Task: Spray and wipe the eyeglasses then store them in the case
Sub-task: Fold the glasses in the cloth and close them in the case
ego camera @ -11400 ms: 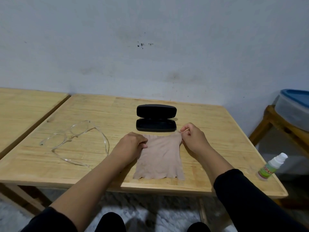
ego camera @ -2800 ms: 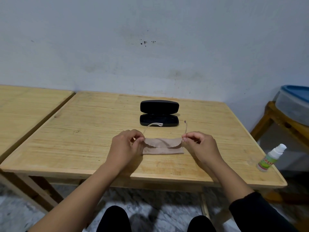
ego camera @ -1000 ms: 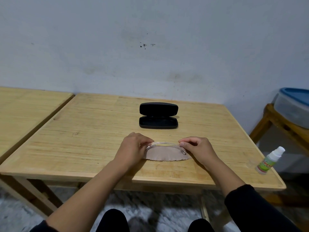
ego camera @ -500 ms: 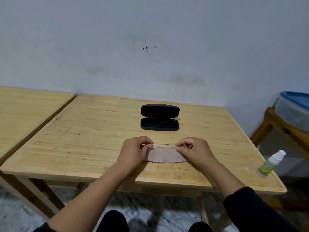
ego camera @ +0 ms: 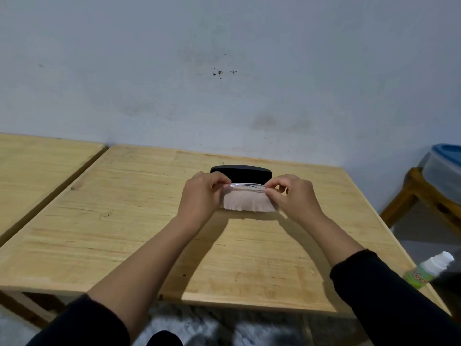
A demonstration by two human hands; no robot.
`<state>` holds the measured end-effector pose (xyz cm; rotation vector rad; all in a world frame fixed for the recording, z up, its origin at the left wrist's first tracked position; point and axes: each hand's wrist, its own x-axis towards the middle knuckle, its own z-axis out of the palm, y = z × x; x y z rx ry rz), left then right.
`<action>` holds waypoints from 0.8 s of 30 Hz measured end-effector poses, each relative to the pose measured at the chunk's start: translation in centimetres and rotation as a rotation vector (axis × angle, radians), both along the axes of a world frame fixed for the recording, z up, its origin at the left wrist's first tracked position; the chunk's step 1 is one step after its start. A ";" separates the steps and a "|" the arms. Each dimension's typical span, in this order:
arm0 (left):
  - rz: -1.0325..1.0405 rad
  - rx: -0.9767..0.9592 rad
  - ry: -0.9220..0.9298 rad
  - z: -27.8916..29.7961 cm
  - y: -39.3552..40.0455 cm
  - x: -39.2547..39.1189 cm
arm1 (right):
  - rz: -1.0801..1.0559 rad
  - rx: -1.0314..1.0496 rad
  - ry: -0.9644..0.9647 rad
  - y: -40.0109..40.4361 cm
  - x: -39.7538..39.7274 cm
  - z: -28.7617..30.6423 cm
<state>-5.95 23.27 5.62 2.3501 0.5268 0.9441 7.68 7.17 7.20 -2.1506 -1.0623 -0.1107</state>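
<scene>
Clear-framed folded eyeglasses wrapped in a beige cleaning cloth, held just in front of the open black hard case | left hand and right hand each pinching one end | pale wooden surface; green-labelled white-capped spray bottle near its right edge; grey wall behind

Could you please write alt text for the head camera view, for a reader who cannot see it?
Both bare hands, left hand and right hand, hold folded clear-framed eyeglasses wrapped in a beige cloth above an open black case on a light wooden table.
</scene>
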 end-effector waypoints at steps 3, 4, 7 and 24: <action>0.024 0.021 -0.032 -0.3 1.1 1.5 | -0.022 0.059 -0.014 1.3 1.1 -0.5; 0.032 0.022 -0.038 -0.5 1.3 1.8 | -0.026 0.068 -0.025 1.7 1.4 -0.8; 0.041 0.021 -0.054 -1.2 1.9 2.4 | -0.029 0.076 -0.071 2.7 2.0 -1.6; 0.018 -0.106 0.099 -3.5 3.0 3.0 | -0.008 -0.008 0.006 3.5 2.7 -3.7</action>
